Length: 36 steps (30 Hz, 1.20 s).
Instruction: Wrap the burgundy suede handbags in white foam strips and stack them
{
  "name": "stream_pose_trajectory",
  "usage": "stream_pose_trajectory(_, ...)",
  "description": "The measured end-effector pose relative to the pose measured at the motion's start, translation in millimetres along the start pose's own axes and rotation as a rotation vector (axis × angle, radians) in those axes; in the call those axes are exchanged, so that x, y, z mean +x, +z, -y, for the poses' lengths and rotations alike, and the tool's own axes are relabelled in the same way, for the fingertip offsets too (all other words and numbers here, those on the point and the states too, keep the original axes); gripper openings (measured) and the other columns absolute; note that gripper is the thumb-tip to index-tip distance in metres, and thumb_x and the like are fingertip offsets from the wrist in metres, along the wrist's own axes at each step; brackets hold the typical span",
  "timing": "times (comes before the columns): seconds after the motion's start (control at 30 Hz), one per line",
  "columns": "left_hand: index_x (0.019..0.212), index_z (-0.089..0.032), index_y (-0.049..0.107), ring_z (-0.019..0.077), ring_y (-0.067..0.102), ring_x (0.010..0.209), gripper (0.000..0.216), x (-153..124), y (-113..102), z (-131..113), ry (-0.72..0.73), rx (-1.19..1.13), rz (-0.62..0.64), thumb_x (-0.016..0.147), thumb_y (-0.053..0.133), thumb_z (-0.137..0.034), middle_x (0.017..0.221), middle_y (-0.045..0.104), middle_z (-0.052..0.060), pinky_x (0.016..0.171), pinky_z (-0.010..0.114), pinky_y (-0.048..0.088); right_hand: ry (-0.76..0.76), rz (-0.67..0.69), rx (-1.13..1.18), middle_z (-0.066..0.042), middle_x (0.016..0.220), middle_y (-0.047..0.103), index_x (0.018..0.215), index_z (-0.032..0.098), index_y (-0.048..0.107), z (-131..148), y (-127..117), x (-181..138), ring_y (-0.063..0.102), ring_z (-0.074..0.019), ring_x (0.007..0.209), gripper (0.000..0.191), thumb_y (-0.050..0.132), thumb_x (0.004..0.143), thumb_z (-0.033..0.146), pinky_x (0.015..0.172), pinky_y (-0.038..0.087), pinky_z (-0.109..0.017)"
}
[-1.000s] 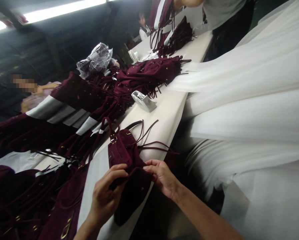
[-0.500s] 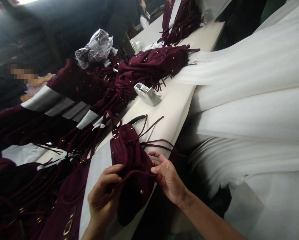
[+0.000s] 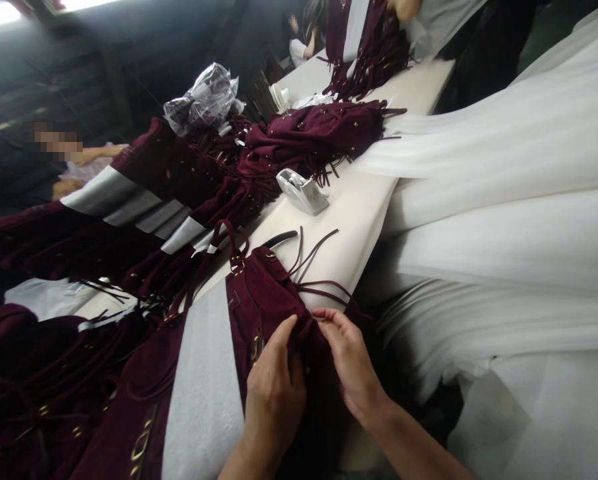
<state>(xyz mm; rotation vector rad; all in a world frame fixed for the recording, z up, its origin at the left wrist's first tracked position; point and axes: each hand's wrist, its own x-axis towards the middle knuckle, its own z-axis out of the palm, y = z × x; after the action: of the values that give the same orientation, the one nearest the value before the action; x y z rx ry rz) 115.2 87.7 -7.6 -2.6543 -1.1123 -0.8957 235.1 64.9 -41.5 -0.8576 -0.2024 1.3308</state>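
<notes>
A burgundy suede bag [image 3: 263, 293] with gold studs and thin fringe cords lies on the long white table [image 3: 349, 207] in front of me. My left hand [image 3: 275, 393] presses on its lower part, fingers curled into the suede. Close beside it, my right hand [image 3: 351, 363] pinches the bag's right edge, fingers bent. A white sheet [image 3: 203, 393] lies under the bag on its left side.
Several more burgundy bags [image 3: 303, 137] are heaped along the table's left and far end. A tape dispenser [image 3: 303, 191] stands mid-table. White sheets [image 3: 503, 200] are stacked at the right. A plastic-wrapped bundle [image 3: 203, 100] sits behind. Other people work at the far end and left.
My left hand has moved right and up onto the bag, next to my right hand. The bag's folded lower flap is now flattened under both hands.
</notes>
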Motion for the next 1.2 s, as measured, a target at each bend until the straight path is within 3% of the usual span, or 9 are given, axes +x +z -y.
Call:
stream_pose_trajectory(0.1, 0.139, -0.018, 0.045, 0.023, 0.068, 0.104, 0.051, -11.0, 2.5, -3.0, -0.134, 0.008, -0.054, 0.09, 0.055, -0.014, 0.123, 0.066, 0.011, 0.086, 0.033, 0.058, 0.05, 0.088, 0.008, -0.003, 0.09, 0.068, 0.097, 0.02, 0.068, 7.8, -5.7, -3.1, 0.061, -0.0199, 0.087, 0.027, 0.065, 0.082, 0.042, 0.077, 0.048, -0.029)
stream_pose_trajectory(0.23, 0.141, -0.022, 0.045, 0.0226, 0.067, 0.107, 0.052, -15.4, 1.4, -4.5, -0.103, -0.044, -0.045, 0.091, 0.054, -0.012, 0.124, 0.066, 0.008, 0.09, 0.033, 0.057, 0.048, 0.26, -0.035, -0.004, 0.102, 0.069, 0.112, 0.021, 0.067, 14.2, -18.4, -8.4, 0.061, -0.0208, 0.101, 0.038, 0.072, 0.079, 0.04, 0.091, 0.046, -0.031)
stream_pose_trajectory(0.43, 0.139, -0.016, 0.048, 0.0193, 0.061, 0.118, 0.053, -19.3, 6.2, -2.8, 0.106, -0.049, -0.096, 0.089, 0.048, 0.002, 0.127, 0.064, 0.009, 0.104, 0.034, 0.05, -0.018, 0.192, -0.029, -0.006, 0.096, 0.072, 0.11, 0.018, 0.07, -0.8, -16.7, 6.9, 0.066, -0.0209, 0.09, 0.049, 0.083, 0.068, 0.039, 0.087, 0.05, -0.035)
stream_pose_trajectory(0.6, 0.134, -0.001, 0.049, 0.0256, 0.048, 0.131, 0.044, -16.8, 17.2, -7.6, 0.328, 0.197, 0.049, 0.094, 0.033, -0.004, 0.135, 0.057, 0.017, 0.108, 0.041, 0.047, 0.084, 0.148, 0.024, -0.005, 0.088, 0.074, 0.097, 0.017, 0.075, -3.5, -18.0, 28.6, 0.067, -0.0211, 0.085, 0.048, 0.088, 0.055, 0.035, 0.09, 0.05, -0.035)
stream_pose_trajectory(0.83, 0.139, -0.002, 0.046, 0.032, 0.037, 0.138, 0.046, -27.1, 38.1, -20.0, 0.254, 0.388, 0.135, 0.096, 0.036, -0.017, 0.146, 0.045, 0.019, 0.11, 0.045, 0.042, 0.189, 0.204, -0.117, -0.005, 0.093, 0.073, 0.098, 0.018, 0.072, 14.3, -30.2, 33.6, 0.066, -0.0185, 0.091, 0.046, 0.073, 0.073, 0.058, 0.076, 0.052, -0.026)
stream_pose_trajectory(0.97, 0.133, 0.0, 0.051, 0.0323, 0.042, 0.135, 0.047, -33.1, 45.7, -31.5, 0.187, 0.273, 0.034, 0.095, 0.042, -0.027, 0.141, 0.049, 0.022, 0.109, 0.044, 0.043, 0.02, 0.208, -0.343, 0.003, 0.079, 0.069, 0.095, 0.021, 0.065, 12.1, -22.1, 35.1, 0.064, -0.0133, 0.08, 0.038, 0.082, 0.069, 0.043, 0.076, 0.05, -0.022)
stream_pose_trajectory(1.03, 0.125, -0.008, 0.06, 0.0234, 0.053, 0.127, 0.039, -39.9, 30.1, -32.7, 0.207, 0.065, -0.06, 0.097, 0.04, -0.026, 0.132, 0.061, 0.015, 0.108, 0.034, 0.045, 0.019, 0.228, -0.411, 0.002, 0.082, 0.07, 0.098, 0.02, 0.063, 9.5, -18.7, 34.4, 0.065, -0.0158, 0.082, 0.043, 0.083, 0.068, 0.044, 0.076, 0.052, -0.025)
stream_pose_trajectory(1.13, 0.115, -0.023, 0.065, 0.0081, 0.066, 0.107, 0.037, -67.1, -26.9, -14.4, 0.215, -0.243, -0.319, 0.1, 0.032, -0.021, 0.109, 0.074, 0.001, 0.098, 0.015, 0.048, 0.092, 0.247, -0.422, -0.003, 0.096, 0.073, 0.11, 0.019, 0.062, 9.2, -19.6, 30.2, 0.067, -0.0218, 0.092, 0.054, 0.083, 0.067, 0.045, 0.083, 0.053, -0.032)
stream_pose_trajectory(1.2, 0.121, -0.025, 0.062, 0.0132, 0.064, 0.112, 0.033, -95.9, -78.5, 14.4, -0.128, -0.148, -0.438, 0.096, 0.042, -0.018, 0.12, 0.069, 0.003, 0.1, 0.023, 0.049, 0.176, 0.244, -0.441, -0.007, 0.101, 0.073, 0.113, 0.016, 0.064, 11.8, -24.9, 27.8, 0.067, -0.0252, 0.098, 0.058, 0.082, 0.067, 0.046, 0.087, 0.053, -0.035)
